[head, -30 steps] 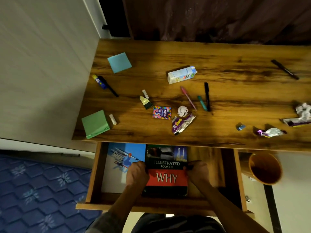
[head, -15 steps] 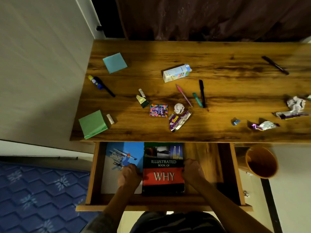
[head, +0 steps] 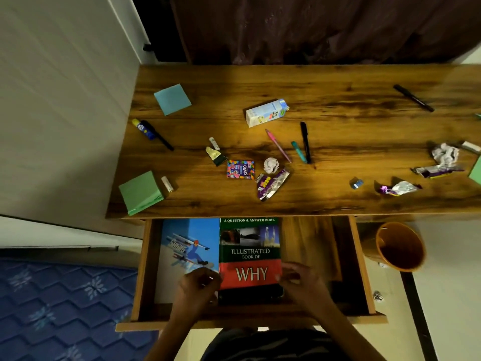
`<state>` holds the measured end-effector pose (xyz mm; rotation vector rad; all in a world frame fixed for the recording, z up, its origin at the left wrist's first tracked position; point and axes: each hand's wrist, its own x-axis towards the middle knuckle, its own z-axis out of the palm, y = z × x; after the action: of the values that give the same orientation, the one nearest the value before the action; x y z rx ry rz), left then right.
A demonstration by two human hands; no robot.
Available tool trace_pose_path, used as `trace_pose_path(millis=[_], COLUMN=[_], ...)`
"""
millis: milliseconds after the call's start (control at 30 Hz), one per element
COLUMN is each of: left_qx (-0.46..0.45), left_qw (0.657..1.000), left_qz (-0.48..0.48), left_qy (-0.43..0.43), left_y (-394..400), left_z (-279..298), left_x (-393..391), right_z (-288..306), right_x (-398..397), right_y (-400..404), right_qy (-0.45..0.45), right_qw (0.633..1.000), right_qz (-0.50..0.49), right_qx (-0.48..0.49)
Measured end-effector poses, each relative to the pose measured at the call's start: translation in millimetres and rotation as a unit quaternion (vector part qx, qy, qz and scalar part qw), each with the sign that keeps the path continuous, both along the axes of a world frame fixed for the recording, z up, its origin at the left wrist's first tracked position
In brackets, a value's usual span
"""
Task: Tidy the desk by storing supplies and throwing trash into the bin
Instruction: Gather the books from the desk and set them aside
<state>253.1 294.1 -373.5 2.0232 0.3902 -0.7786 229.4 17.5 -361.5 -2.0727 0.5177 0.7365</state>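
Hands flank the WHY book (head: 250,259) lying in the open drawer (head: 361,267): left hand (head: 199,282) and right hand (head: 299,280) loosely curled at its edges, grip unclear. Supplies and wrappers lie beyond on the tabletop (head: 338,74); shutting the drawer now risks pinched fingers.

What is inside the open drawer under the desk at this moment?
The drawer holds two books side by side: a blue skiing one and the "Illustrated Book of WHY". Bare wood shows to their right. The hands cover the books' near corners; anything beneath the books is hidden.
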Motion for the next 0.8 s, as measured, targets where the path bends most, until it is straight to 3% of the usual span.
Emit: trace_pose_path(millis=[100, 200, 300, 333, 367, 500, 633, 667, 733, 800], left_qx=[-0.102, -0.189, -0.253, -0.269, -0.281, -0.303, -0.293, -0.285, -0.300, -0.314], left_qw=[0.966, 0.859, 0.774, 0.752, 0.738, 0.744, 0.688, 0.686, 0.689, 0.719], left_qz=[0.225, 0.434, 0.514, 0.528, 0.540, 0.539, 0.603, 0.608, 0.613, 0.597], left_qy=[0.078, 0.197, 0.269, 0.290, 0.291, 0.252, 0.279, 0.282, 0.244, 0.164], left_y=[11, 29, 40, 39, 39, 34, 35, 36, 39, 34], left_z=[26, 32, 36, 43, 46, 60, 67, 69, 76, 84], left_x=[-25, -45, -54, -52, -52, -51, -40, -38, -32, -24], right_z=[29, 44, 49, 52, 58, 69, 72, 78, 74, 68], right_x=[-34, -69, -89, -91, -94, -83, -74, -69, -69, -77], right_y=[-15, -39, -56, -58, -59, -58, -57, -57, -58, -56], right_qy=[0.021, 0.047, 0.061, 0.082, 0.093, 0.098, 0.069, 0.088, 0.106, 0.096], right_qw=[0.991, 0.950, 0.877, 0.839, 0.826, 0.796, 0.786, 0.763, 0.725, 0.732], right_qz=[-0.120, -0.293, -0.456, -0.509, -0.519, -0.539, -0.537, -0.543, -0.579, -0.592], right_qx=[0.052, 0.095, 0.139, 0.174, 0.200, 0.258, 0.299, 0.340, 0.356, 0.323])
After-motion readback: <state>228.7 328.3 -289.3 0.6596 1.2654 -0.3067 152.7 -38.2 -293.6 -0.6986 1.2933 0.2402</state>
